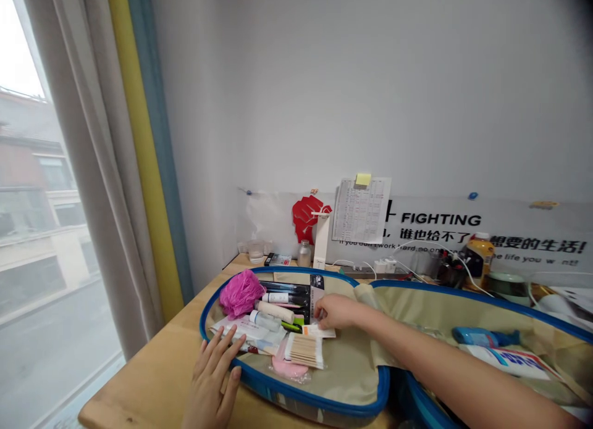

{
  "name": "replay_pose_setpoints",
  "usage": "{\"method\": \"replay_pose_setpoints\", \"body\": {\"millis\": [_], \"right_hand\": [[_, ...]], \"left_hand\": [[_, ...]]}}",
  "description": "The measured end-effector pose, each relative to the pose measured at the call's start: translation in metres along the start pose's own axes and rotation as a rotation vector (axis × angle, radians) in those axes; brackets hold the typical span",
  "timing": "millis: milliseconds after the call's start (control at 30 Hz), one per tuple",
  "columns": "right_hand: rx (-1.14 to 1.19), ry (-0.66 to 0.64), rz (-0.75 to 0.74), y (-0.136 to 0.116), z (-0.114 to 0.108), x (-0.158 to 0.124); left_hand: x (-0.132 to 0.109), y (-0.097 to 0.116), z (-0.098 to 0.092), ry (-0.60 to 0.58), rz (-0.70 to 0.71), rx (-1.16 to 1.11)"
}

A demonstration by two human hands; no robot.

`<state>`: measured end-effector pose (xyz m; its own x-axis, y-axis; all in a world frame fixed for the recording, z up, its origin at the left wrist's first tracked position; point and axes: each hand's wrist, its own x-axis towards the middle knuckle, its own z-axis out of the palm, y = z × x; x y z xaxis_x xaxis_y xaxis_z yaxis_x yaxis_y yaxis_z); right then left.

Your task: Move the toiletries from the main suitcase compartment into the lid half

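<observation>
Lying open on the wooden desk (157, 367) is a blue-rimmed case (296, 398), and small wash things are piled in its left half. The pile could be knocked loose if it is pushed too hard, because the things are stacked on each other and none of them is held down. The pack of cotton swabs (304, 350) sits near the front rim, partly over a pink pad (288, 368), so it could be slid out over the edge. The case itself could be shifted on the smooth desk if it were let go. The left hand (214, 379) is laid flat on the front rim of the case, with its fingers (222, 349) spread fairly wide and nothing held in them; the fingertips are touching a flat white packet (252, 335). The right hand (337, 312) is reached across into the pile, and its fingers are curled close together on a small white and orange card (319, 331). Whether the card is truly pinched or only pressed cannot be told, since the fingertips are hidden. A pink bath puff (241, 293) is seen at the back left, with a white tube (276, 312) and dark tubes (285, 288) beside it. A toothpaste tube (504, 361) is kept in the right half.
</observation>
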<state>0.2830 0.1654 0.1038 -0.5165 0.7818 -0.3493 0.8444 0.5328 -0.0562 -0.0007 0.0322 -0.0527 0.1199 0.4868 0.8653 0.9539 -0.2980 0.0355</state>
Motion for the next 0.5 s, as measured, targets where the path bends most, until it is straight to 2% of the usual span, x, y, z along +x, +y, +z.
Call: {"method": "replay_pose_setpoints", "body": {"millis": [100,200,267,367,433,500], "right_hand": [[0.018,0.036,0.023,0.003,-0.001,-0.004],[0.064,0.127,0.035,0.020,-0.013,-0.016],[0.103,0.219,0.057,0.045,-0.027,-0.031],[0.137,0.323,0.140,0.095,-0.043,-0.062],[0.148,0.317,0.200,0.126,-0.040,-0.086],[0.162,0.256,0.240,0.147,-0.023,-0.107]], "left_hand": [[-0.001,-0.001,0.000,-0.010,-0.003,-0.011],[-0.002,-0.003,0.001,-0.011,-0.006,-0.025],[-0.003,-0.005,0.002,-0.009,-0.003,-0.029],[-0.004,-0.006,0.003,0.001,-0.005,-0.032],[-0.004,-0.006,0.003,0.004,0.005,-0.032],[-0.004,-0.006,0.004,0.001,0.010,-0.029]]}}
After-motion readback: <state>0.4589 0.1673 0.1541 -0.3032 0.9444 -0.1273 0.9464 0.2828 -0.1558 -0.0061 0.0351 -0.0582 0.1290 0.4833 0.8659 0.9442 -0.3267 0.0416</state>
